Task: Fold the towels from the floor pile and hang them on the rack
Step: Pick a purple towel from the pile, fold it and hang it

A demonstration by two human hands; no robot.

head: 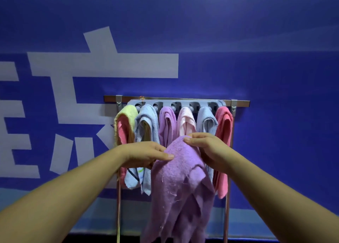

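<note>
The purple towel (pixel 183 187) is held in the air in front of the middle of the towel rack (pixel 176 104), just below its row of holders. Its lower part hangs free toward the floor.

The left hand (pixel 152 154) pinches the upper left edge, with the thumb on the near face and the fingers behind. The right hand (pixel 207 151) grips the top of the fold, fingers curled over the crest. Holding the crest on both sides keeps the fold closed and presents a rounded top, probably so it can be seated in a holder.

The towel is fuzzy lilac terry cloth. The fold is rough, not square: loose corners and frayed threads hang down unevenly.

Six towels hang side by side on the rack, from the yellow towel (pixel 126 114) at the left end to the coral towel (pixel 224 129) at the right end. No free holder can be made out, so the purple towel may have to share one.
</note>
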